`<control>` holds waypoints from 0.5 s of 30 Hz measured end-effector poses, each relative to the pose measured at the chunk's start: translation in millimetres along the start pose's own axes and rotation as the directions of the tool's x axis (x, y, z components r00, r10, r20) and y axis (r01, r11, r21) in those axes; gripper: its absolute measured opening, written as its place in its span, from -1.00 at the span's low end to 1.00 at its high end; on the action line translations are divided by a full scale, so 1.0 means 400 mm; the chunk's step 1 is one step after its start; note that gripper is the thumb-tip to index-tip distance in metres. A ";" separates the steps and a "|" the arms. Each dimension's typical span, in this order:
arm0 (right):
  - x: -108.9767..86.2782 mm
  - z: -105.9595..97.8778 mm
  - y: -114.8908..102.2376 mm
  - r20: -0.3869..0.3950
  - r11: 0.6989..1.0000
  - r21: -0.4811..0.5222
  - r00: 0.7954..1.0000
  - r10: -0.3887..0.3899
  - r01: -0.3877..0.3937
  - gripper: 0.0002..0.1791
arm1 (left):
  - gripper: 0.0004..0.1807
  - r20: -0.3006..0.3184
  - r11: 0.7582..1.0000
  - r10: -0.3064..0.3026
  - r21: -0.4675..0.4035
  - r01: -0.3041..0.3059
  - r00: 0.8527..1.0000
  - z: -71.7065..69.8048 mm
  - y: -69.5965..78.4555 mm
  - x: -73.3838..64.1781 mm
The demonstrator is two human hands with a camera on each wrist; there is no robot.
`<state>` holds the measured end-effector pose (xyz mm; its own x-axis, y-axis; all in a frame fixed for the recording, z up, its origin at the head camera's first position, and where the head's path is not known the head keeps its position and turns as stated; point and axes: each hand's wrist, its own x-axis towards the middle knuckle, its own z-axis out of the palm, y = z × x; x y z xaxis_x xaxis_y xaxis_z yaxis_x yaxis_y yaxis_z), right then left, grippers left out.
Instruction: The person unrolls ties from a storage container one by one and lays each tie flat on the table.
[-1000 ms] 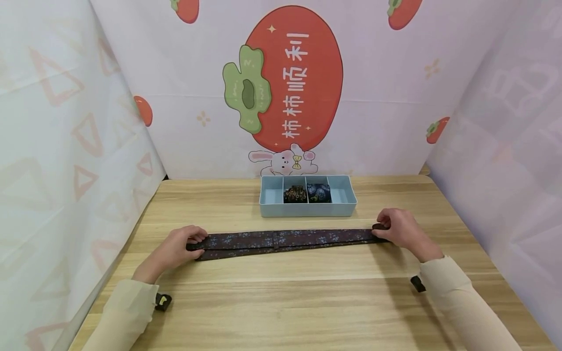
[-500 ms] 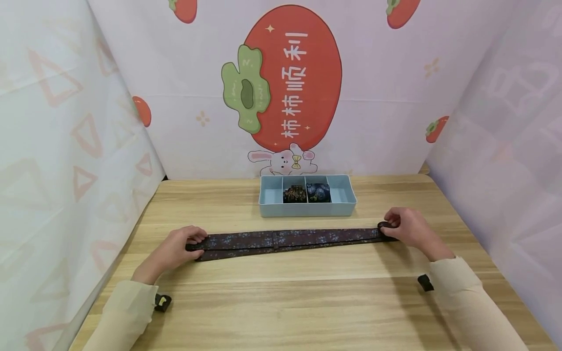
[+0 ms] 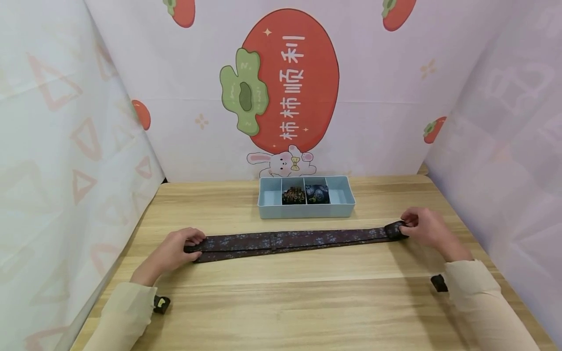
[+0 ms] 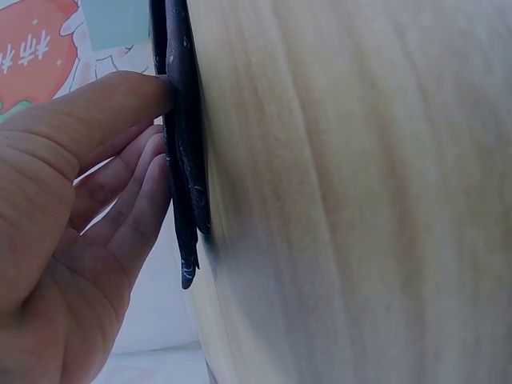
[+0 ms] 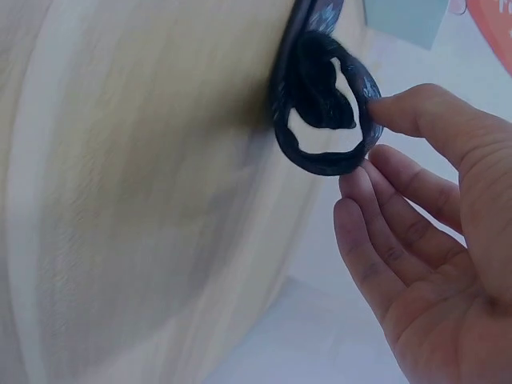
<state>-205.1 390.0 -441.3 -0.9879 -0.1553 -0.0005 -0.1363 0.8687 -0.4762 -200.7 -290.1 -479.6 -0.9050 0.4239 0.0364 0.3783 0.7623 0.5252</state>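
Note:
A dark necktie (image 3: 307, 239) with blue flowers lies stretched sideways across the wooden table, its two layers fanning apart toward the left. My left hand (image 3: 177, 247) holds its left end, thumb on the near edge and fingers on the far edge. In the left wrist view the thumb (image 4: 120, 104) presses against the folded layers. At the other end, my right hand (image 3: 426, 231) pinches a curled-up part of the tie. The right wrist view shows that curl as a loose loop (image 5: 320, 164) with a smaller fold inside, touched by thumb and fingertips.
Behind the tie stands a light blue divided box (image 3: 307, 211). Its two middle compartments hold a rolled brown-patterned tie (image 3: 293, 196) and a rolled blue-patterned tie (image 3: 317, 194). Printed cloth walls (image 3: 373, 136) enclose the table (image 3: 281, 302) at the back and sides.
My right hand has shifted to the right with the tie's curled end, and the flat stretch reaches further right. The left hand keeps its place on the left end.

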 end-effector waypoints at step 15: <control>0.022 -0.010 -0.046 0.013 0.998 -0.056 1.000 -0.026 0.027 -0.65 | -0.61 -0.031 0.998 -0.005 0.056 0.007 1.000 -0.024 -0.031 -0.013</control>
<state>-211.4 374.4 -429.1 -0.9829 -0.1840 0.0006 -0.1667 0.8891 -0.4262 -202.5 -306.5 -478.3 -0.9125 0.4047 0.0596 0.3821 0.7914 0.4772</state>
